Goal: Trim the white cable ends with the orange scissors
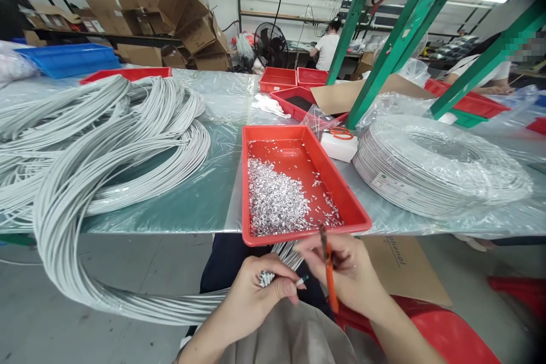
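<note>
My left hand [260, 296] is closed around a bundle of thin grey cables [170, 306], which sweeps in from the left over the table's front edge. Between its thumb and forefinger one cable end [302, 281] sticks out, with a dark green tip. Just to the right, my right hand [352, 276] grips orange-handled pliers [329, 276], dark jaws pointing up. Its thumb and forefinger are held close together; anything between them is too small to make out. Beyond both hands stands a red tray [246, 193] with a heap of small shiny metal pieces [275, 199].
Large grey cable coils [140, 125] cover the table's left side. A plastic-wrapped coil [443, 165] lies at right, near a white box [339, 147] with orange-handled scissors [341, 133]. Green posts [384, 74] rise behind. A red stool [447, 330] stands at lower right.
</note>
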Motion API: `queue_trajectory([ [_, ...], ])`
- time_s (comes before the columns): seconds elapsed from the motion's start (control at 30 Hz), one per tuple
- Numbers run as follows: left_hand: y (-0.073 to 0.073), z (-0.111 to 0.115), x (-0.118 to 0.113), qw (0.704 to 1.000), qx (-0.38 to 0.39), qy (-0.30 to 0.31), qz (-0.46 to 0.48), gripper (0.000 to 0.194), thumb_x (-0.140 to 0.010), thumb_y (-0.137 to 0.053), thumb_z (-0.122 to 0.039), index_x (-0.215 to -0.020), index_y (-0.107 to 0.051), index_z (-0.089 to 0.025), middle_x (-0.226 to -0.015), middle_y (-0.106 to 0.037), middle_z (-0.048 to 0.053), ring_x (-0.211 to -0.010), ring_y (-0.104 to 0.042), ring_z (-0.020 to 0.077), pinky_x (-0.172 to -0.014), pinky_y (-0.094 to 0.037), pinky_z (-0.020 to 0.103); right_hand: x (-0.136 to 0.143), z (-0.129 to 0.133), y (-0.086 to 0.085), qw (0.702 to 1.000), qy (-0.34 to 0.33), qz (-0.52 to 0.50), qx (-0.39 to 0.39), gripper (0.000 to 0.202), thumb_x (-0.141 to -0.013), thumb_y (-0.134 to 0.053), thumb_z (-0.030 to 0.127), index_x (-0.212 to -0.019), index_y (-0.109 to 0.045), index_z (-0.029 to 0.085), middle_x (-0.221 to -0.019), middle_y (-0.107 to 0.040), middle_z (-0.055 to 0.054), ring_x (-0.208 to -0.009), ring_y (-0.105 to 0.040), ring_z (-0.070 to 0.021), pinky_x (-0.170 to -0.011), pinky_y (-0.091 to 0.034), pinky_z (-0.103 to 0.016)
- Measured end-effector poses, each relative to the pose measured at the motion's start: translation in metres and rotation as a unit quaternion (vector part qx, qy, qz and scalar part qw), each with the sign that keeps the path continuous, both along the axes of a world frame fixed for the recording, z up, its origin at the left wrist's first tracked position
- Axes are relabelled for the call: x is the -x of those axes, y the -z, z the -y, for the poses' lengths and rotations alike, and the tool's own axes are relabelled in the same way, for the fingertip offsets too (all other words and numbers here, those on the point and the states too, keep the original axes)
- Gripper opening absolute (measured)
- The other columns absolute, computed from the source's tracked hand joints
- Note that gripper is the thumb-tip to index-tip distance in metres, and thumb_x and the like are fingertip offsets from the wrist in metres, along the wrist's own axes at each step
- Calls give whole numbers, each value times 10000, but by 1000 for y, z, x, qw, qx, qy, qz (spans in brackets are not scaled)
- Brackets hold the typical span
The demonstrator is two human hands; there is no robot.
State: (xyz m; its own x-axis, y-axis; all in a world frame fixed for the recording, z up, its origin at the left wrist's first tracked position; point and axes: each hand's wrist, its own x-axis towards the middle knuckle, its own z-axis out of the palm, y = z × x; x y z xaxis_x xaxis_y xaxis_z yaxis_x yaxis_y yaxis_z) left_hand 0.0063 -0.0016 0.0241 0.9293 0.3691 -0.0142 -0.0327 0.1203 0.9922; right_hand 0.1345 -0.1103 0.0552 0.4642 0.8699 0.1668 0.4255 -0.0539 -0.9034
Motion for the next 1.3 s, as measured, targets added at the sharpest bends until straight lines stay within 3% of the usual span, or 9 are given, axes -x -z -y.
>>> queue_trajectory([
  [0.1, 7, -3, -1, 998, 13, -35, -44, 152, -708, -676, -288, -700, -704, -139, -628, -680, 52, -581, -578, 156, -583, -439, 244, -21, -9, -16, 975, 135, 172, 26, 305, -769, -541, 257, -498, -414, 200, -461, -276, 80, -420, -269, -87, -392, -261, -216],
  [0.17, 12, -6, 0, 997, 10, -39, -61, 189, -707, -674, -317, -741, -697, -132, -672, -679, 53, -604, -571, 154, -578, -430, 233, -33, -13, -22, 960, 153, 228, 49, 236, -757, -548, 227, -544, -452, 198, -462, -294, 82, -427, -277, -95, -421, -279, -228],
  [0.23, 17, -9, 3, 997, 14, -28, -64, 237, -743, -634, -355, -779, -689, -127, -691, -670, 54, -635, -571, 155, -602, -431, 234, -39, -11, -21, 970, 121, 204, 44, 66, -781, -527, 217, -820, -559, 175, -544, -448, 52, -474, -400, -120, -495, -368, -240],
  [0.3, 20, -10, 5, 997, 44, -10, -56, 287, -774, -592, -394, -826, -669, -122, -687, -660, 56, -640, -578, 155, -619, -439, 244, -37, -4, -15, 988, 74, 135, 30, 328, -809, -500, 221, -1131, -460, 176, -739, -566, -4, -618, -530, -155, -616, -442, -264],
  [0.37, 21, -10, 7, 996, 76, -7, -39, 322, -773, -582, -429, -845, -630, -118, -641, -640, 41, -553, -555, 129, -570, -432, 237, -32, 9, -7, 997, 36, 64, 30, 467, -793, -510, 213, -1232, -351, 199, -885, -571, -40, -743, -565, -176, -683, -467, -279],
  [0.67, 15, -3, 7, 993, 71, -74, -54, 286, -751, -606, -427, -715, -535, -153, -494, -559, -22, -357, -327, 40, -363, -234, 165, 5, 39, -13, 955, -86, 62, 277, 537, -575, -562, 111, -1101, -533, 213, -684, -544, 10, -613, -532, -182, -536, -449, -277],
  [0.93, 14, -3, 8, 994, 35, -96, -24, 201, -746, -622, -328, -669, -569, -150, -529, -457, -56, -390, -316, 36, -377, -254, 171, 0, 36, -13, 950, -147, 97, 258, 415, -798, -453, 212, -1211, -490, 191, -764, -602, -46, -694, -568, -200, -617, -483, -330],
  [1.17, 5, -4, 7, 993, 13, -114, 4, 122, -713, -634, -222, -627, -600, -142, -544, -484, -46, -419, -380, 50, -401, -282, 177, -5, 43, 3, 963, -152, 38, 221, 464, -819, -498, 261, -1275, -453, 190, -865, -611, -79, -807, -589, -215, -725, -497, -361],
  [1.3, 5, -4, 6, 991, 9, -132, -4, 96, -695, -642, -217, -637, -636, -140, -563, -502, -36, -426, -406, 56, -412, -304, 179, -1, 43, 2, 960, -143, 75, 229, 433, -831, -498, 248, -1261, -465, 208, -789, -601, -48, -721, -590, -192, -651, -506, -316],
])
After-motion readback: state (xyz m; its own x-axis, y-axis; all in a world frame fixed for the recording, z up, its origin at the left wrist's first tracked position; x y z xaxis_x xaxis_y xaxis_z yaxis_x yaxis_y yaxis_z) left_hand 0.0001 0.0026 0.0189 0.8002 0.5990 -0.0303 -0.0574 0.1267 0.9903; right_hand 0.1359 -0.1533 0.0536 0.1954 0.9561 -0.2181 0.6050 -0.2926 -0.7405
